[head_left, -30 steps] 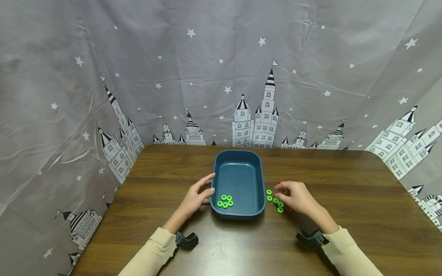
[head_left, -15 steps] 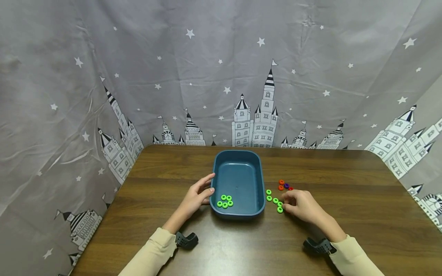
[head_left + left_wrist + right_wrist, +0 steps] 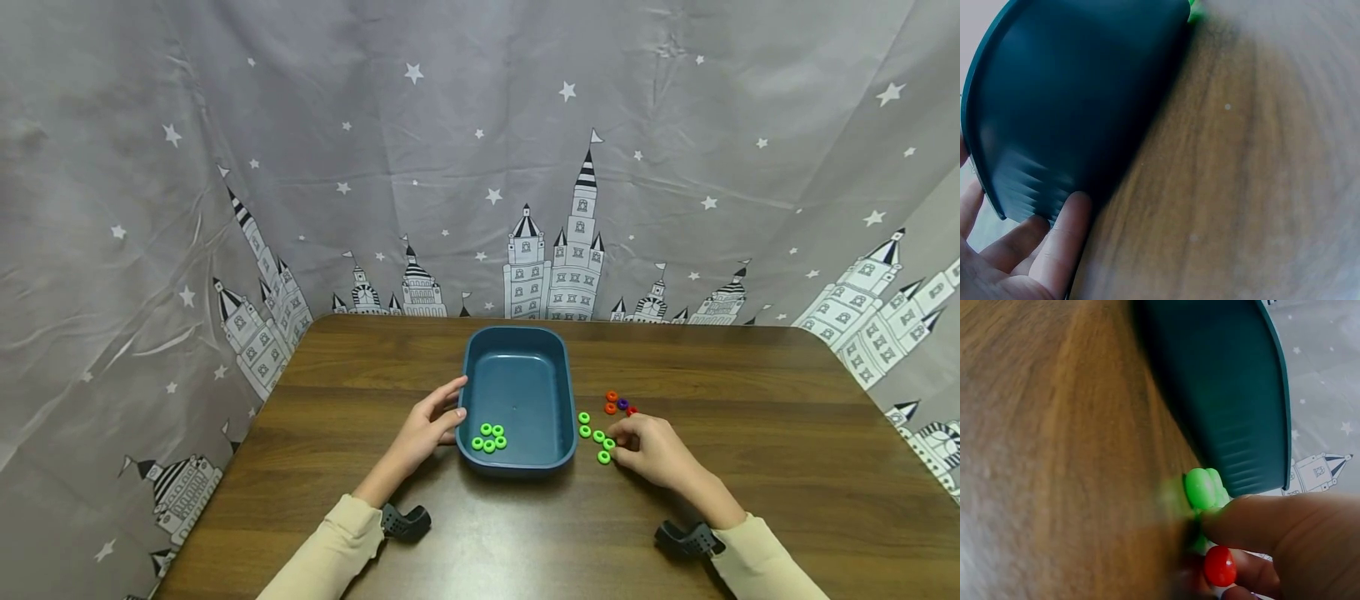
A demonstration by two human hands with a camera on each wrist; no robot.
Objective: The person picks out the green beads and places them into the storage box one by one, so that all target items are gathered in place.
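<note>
The blue rectangular bin (image 3: 517, 467) stands at mid-table, with several green rings (image 3: 489, 446) near its front left corner. My left hand (image 3: 427, 427) rests against the bin's left side; in the left wrist view its thumb (image 3: 1063, 244) touches the outer wall. To the bin's right, my right hand (image 3: 652, 450) bends thumb and fingers at a small group of green rings (image 3: 598, 436). The right thumb lies against a green ring (image 3: 1200, 489) in the right wrist view. A red ring (image 3: 1219, 565) shows below that thumb; whether anything is pinched is unclear.
Beyond my right hand lie two orange rings (image 3: 611, 397), a purple ring (image 3: 622, 404) and a partly hidden red ring (image 3: 633, 410). The brown wooden table (image 3: 375, 358) ends at a grey curtain (image 3: 420, 167) printed with castles and stars.
My right hand has shifted right and towards me, uncovering the orange and purple rings, then slightly back left. The nearest green ring has slid a little left. Left hand and bin stay put.
</note>
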